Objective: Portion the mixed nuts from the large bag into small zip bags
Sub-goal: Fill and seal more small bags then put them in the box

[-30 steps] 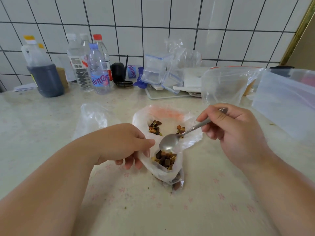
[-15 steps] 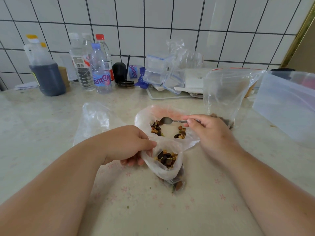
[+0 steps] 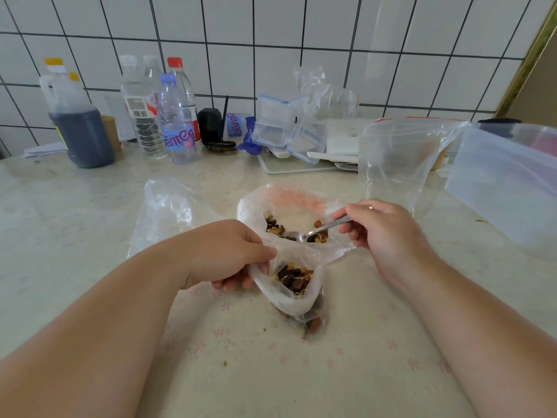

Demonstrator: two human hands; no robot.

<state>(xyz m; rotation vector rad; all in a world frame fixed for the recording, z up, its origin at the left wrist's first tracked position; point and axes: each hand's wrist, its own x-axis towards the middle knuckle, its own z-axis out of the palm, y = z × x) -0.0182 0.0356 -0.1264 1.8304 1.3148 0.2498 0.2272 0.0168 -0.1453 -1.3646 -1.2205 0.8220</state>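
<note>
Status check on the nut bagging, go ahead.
Left hand grips small zip bag open, part filled. Right hand holds spoon, bowl down among nuts in large bag. Nothing in the way.

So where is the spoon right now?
Head view, centre-right: the right hand holds the spoon, its bowl down among the nuts in the large bag.

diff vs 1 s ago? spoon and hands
The right hand carried the spoon from above the small bag back into the large bag; its bowl now lies among the nuts. The left hand still holds the small bag's mouth open.
</note>
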